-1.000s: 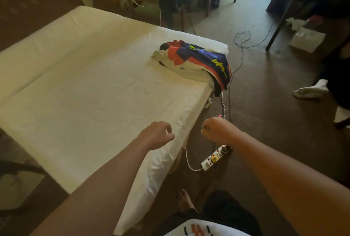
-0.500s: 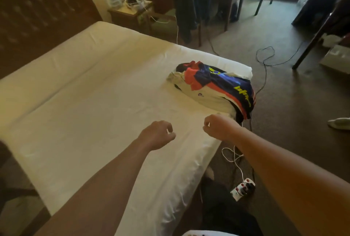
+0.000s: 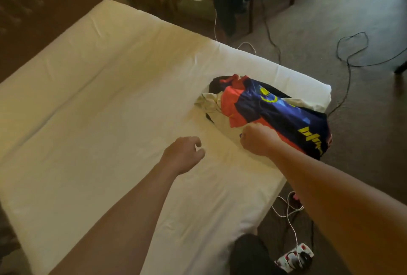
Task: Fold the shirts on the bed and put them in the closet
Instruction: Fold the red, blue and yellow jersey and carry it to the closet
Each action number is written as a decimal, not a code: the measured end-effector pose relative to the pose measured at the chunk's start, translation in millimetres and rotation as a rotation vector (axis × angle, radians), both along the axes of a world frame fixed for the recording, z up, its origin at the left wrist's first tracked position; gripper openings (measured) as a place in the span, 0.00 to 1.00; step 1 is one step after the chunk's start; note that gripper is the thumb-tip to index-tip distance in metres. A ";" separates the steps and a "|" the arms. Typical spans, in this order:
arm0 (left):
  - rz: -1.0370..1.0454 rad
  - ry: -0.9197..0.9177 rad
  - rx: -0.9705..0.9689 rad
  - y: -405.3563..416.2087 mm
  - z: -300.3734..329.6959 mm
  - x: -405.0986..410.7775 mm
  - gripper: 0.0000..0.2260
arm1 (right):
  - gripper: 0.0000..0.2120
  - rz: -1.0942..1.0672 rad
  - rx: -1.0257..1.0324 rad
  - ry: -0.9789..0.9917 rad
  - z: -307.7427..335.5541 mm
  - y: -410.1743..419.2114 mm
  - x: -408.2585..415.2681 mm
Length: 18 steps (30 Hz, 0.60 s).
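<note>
Since the earlier frame the right hand [image 3: 258, 140] has advanced from open sheet onto the near edge of the crumpled navy, red and cream shirt pile [image 3: 271, 112]; the left hand [image 3: 182, 153] remains over the sheet.

The white-sheeted bed [image 3: 99, 109] carries the pile at its far right corner. Right grip: fingers curled under, pinch on cloth cannot be confirmed. Left grip: loosely curled, empty.

Judged step: taking the first shirt. Next: lift and spread it flat.

Cables and a white power strip [image 3: 295, 256] lie on grey carpet.
</note>
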State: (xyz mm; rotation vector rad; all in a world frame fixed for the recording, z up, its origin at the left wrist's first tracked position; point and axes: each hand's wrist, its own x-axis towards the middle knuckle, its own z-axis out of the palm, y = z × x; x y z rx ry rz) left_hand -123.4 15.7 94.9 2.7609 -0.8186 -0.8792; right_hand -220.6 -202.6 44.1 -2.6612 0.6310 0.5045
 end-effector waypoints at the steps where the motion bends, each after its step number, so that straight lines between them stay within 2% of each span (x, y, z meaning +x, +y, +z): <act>1: 0.001 0.002 0.003 -15.2 -7.1 15.0 0.16 | 0.12 -0.015 0.010 0.016 -9.2 -14.4 16.1; 9: -0.066 0.026 0.054 -103.2 -77.4 106.2 0.16 | 0.12 -0.135 0.065 0.092 -93.7 -94.7 103.5; 14: -0.070 0.046 0.090 -132.6 -129.1 143.8 0.15 | 0.21 -0.254 0.113 0.037 -154.4 -129.0 131.8; 18: -0.042 0.096 0.098 -141.7 -157.1 154.3 0.15 | 0.30 -0.293 0.127 0.085 -185.9 -140.7 139.9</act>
